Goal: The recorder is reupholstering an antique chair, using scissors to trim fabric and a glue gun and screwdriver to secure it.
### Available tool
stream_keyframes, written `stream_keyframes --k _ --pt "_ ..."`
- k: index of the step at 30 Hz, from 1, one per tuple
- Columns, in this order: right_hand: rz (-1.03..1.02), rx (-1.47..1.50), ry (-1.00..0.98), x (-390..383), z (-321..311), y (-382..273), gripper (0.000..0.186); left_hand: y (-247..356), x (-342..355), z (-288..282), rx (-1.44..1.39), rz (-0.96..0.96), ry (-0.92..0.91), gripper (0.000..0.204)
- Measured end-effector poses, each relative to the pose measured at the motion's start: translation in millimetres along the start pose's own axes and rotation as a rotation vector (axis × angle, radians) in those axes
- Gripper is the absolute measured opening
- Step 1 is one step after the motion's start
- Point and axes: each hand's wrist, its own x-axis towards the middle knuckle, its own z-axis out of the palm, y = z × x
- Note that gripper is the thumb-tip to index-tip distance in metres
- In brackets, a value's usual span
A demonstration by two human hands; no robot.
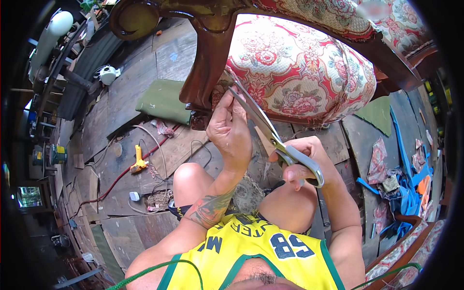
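In front of me stands a carved dark wood chair with a padded seat covered in red and cream floral fabric. My left hand is closed at the seat's left corner, beside the wooden leg, its fingertips pinching the fabric edge there. My right hand grips the handles of large metal scissors. Their blades slant up and left, with the tips right beside my left fingertips. Whether cloth lies between the blades is too small to tell. A rough fabric edge hangs along the seat's lower front.
Green folded cloth lies left of the chair leg. A yellow gun-shaped tool rests on the board floor near a red hose. Blue strips and fabric scraps are heaped at right. Another floral piece of furniture stands at lower right.
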Motion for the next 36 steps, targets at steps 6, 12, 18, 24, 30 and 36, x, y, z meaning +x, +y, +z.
stream_keyframes --k 6,12,18,24,30,36 --pt "0.085 0.126 -0.024 20.1 -9.0 9.1 0.035 6.5 1.4 -2.1 -0.047 -0.027 0.014 0.030" --pt "0.011 0.170 -0.088 32.7 -17.2 14.2 0.036 18.9 8.9 -2.1 -0.032 -0.088 0.043 0.026" --pt "0.003 0.140 -0.122 43.5 -30.7 13.3 0.039 21.1 12.5 -1.3 0.027 -0.100 0.028 0.025" --pt "0.006 0.100 -0.132 49.8 -35.2 7.7 0.038 20.7 13.9 -0.6 0.014 -0.118 0.053 0.026" --pt "-0.007 0.090 -0.144 52.0 -33.5 2.8 0.038 20.6 13.8 0.5 -0.014 -0.138 0.075 0.026" --pt "0.005 0.051 -0.114 48.9 -31.0 1.2 0.038 21.2 13.6 0.5 -0.010 -0.143 0.082 0.026"
